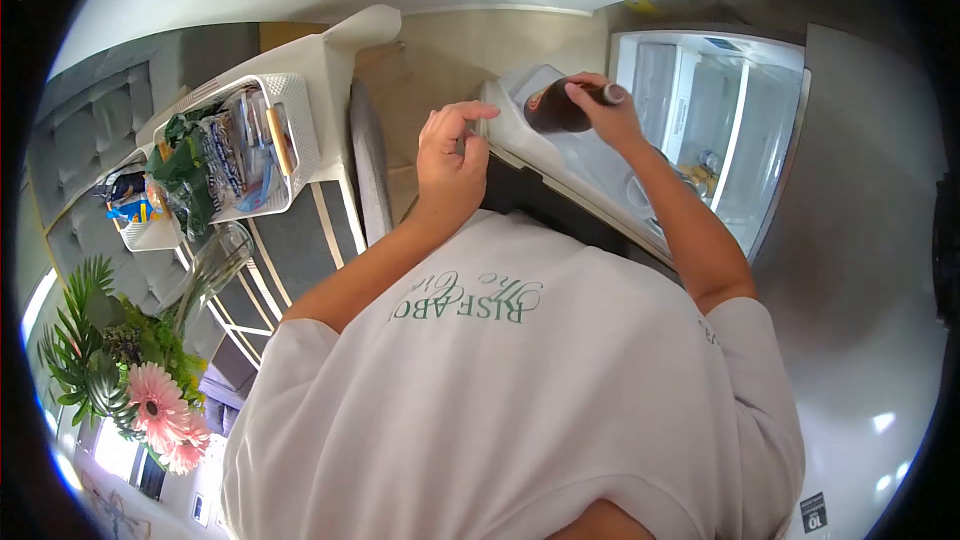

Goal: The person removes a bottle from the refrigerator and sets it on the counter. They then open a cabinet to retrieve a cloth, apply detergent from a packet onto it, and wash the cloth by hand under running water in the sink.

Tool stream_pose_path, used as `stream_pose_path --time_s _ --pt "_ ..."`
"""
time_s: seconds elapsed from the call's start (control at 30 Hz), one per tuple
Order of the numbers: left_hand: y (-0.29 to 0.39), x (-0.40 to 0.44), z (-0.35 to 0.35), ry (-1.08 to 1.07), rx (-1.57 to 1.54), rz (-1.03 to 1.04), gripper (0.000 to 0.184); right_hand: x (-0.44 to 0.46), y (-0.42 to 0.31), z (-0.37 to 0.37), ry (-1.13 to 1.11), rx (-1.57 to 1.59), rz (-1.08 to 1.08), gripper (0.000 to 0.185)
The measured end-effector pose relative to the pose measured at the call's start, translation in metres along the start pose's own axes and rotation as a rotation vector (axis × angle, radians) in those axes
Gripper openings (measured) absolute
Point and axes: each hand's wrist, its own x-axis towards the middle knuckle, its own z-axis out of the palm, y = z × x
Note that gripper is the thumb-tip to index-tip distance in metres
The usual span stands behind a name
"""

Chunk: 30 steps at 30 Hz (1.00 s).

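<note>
My right hand is wrapped round the neck of a dark brown bottle. The bottle lies tilted across the view, its base over the pale inner shelf of the open refrigerator door. Part of a label shows near its base. My left hand is raised by the door's left end, with the index finger stretched toward the door edge and the other fingers curled. A gap shows between thumb and index finger, and I see nothing held there. Whether the fingertip touches the door, I cannot tell.
Right of the door is the lit refrigerator interior, holding a few small items. On the left, white baskets of packets stand on a table beside a grey chair. Pink flowers in a glass vase are nearer.
</note>
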Motion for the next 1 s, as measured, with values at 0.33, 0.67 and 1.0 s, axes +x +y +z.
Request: stream_pose_path --time_s 0.33,0.67,1.0 --pt "-0.005 0.008 0.005 0.015 -0.016 0.068 0.026 0.024 -0.060 -0.080 -0.058 -0.009 0.295 0.029" --pt "-0.005 0.006 0.006 0.026 -0.074 0.062 0.027 0.025 -0.083 -0.093 -0.046 -0.021 0.373 0.039" --pt "-0.005 0.001 0.001 0.032 -0.057 0.056 0.027 0.027 -0.090 -0.093 -0.081 -0.024 0.434 0.043"
